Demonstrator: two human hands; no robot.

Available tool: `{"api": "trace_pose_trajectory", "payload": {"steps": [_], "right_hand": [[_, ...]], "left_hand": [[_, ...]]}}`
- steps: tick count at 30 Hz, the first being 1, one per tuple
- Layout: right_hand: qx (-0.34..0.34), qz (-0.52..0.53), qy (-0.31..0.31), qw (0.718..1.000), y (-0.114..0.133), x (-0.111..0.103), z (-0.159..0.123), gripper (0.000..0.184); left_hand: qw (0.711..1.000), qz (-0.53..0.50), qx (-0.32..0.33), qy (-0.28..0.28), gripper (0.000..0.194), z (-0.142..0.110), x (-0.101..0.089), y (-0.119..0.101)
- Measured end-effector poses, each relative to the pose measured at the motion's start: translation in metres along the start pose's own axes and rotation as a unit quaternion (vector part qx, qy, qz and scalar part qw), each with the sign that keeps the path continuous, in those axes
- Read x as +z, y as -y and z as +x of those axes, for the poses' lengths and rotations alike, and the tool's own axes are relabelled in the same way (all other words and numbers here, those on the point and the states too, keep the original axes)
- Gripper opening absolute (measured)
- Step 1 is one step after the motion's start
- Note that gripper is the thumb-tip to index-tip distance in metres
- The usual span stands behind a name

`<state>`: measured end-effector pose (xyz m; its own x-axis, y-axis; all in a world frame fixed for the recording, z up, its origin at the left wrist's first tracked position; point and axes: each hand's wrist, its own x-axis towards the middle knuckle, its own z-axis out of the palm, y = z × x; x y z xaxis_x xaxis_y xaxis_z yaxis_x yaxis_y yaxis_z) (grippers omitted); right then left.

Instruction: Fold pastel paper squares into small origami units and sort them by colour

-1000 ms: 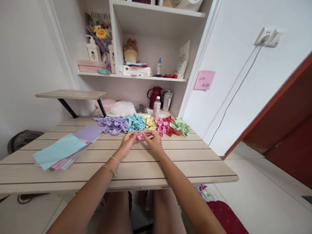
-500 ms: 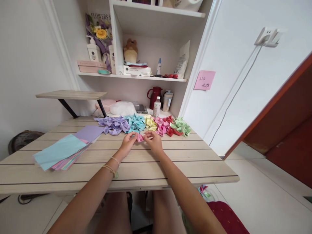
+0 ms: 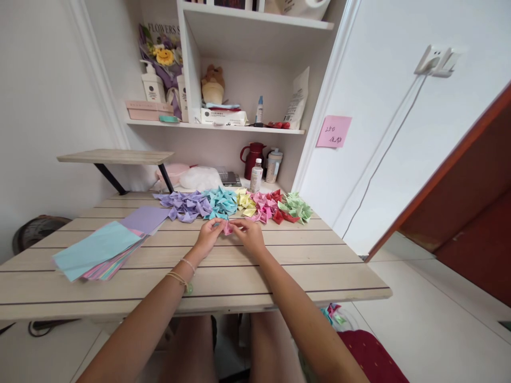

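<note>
Between my two hands is a small piece of folded pink paper (image 3: 227, 229), pinched from both sides just above the table. My left hand (image 3: 209, 234) grips its left edge with thumb and fingertips. On the opposite edge, the fingers of my right hand (image 3: 249, 234) are closed on the same paper. Right behind my hands lies a row of folded paper pieces sorted by colour: purple ones (image 3: 187, 205), blue ones (image 3: 222, 201), yellow ones (image 3: 245, 201), pink ones (image 3: 263, 206), red ones (image 3: 281, 213) and green ones (image 3: 296, 206).
Flat coloured paper sheets (image 3: 98, 247) are stacked at the left of the slatted table (image 3: 239, 276). A small raised stand (image 3: 115, 156) is at the back left. Behind the row stand a bottle (image 3: 256, 176), a red jug (image 3: 252, 158) and a tumbler (image 3: 273, 166).
My right hand's fingers have shifted slightly left and curl further over the pink paper. Less of the paper shows between my hands. The rest stays put.
</note>
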<state>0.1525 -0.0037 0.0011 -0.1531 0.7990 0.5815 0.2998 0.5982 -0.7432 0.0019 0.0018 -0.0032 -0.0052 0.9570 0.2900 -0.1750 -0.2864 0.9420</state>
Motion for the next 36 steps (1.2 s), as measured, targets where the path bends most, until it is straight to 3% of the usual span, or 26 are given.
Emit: {"api": "trace_pose_trajectory", "payload": {"steps": [11,18,30,36], "right_hand": [[-0.024,-0.068,0.033,0.997,-0.0025,-0.0018,-0.0014,0.018],[-0.007,-0.049,0.043,0.998,-0.0037,-0.0018,-0.0014,0.018],[-0.008,-0.112,0.063,0.992,-0.0038,-0.0012,-0.0034,0.007],[0.033,-0.086,0.033,0.995,-0.0108,0.0009,-0.0016,0.004]], "left_hand": [[0.995,-0.072,-0.069,0.016,0.03,-0.0002,-0.0044,0.0055],[0.996,-0.06,-0.072,0.003,0.028,-0.0022,-0.002,0.0038],[0.996,-0.024,-0.082,0.02,0.029,-0.0056,0.0,0.0015],[0.998,0.008,-0.06,0.026,0.031,-0.006,-0.0002,0.0029]]}}
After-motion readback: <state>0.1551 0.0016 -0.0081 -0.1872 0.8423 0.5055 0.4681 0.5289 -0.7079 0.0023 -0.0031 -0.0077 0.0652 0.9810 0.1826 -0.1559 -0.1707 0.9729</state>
